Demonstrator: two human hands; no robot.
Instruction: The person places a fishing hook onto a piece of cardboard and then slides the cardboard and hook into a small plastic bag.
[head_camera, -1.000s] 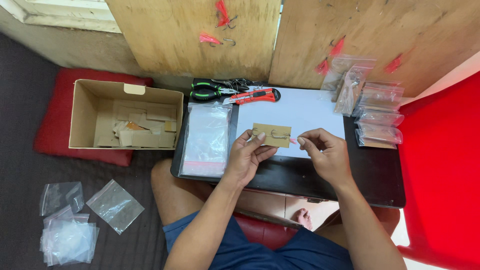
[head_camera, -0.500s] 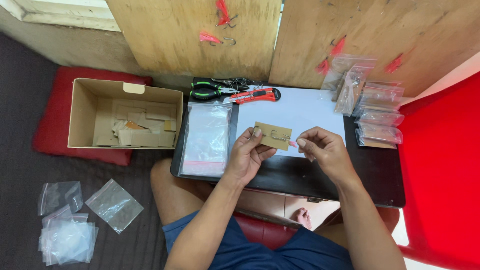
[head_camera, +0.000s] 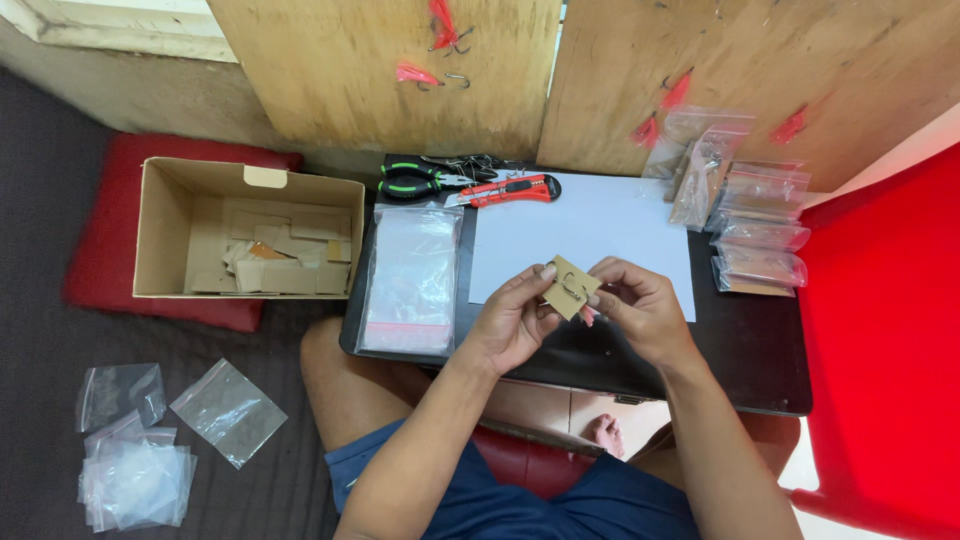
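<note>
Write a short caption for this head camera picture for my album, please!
Both hands, left hand and right hand, hold a small cardboard card above a black table.

Cardboard box (head_camera: 160, 235) left; pliers (head_camera: 418, 181), red cutter (head_camera: 512, 190) behind white sheet (head_camera: 590, 225).

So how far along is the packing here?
Done: filled bags are stacked on the right of the table. In hand: left hand and right hand hold a small card with a hook on it. Left: empty bags and loose cards in the box.
</note>
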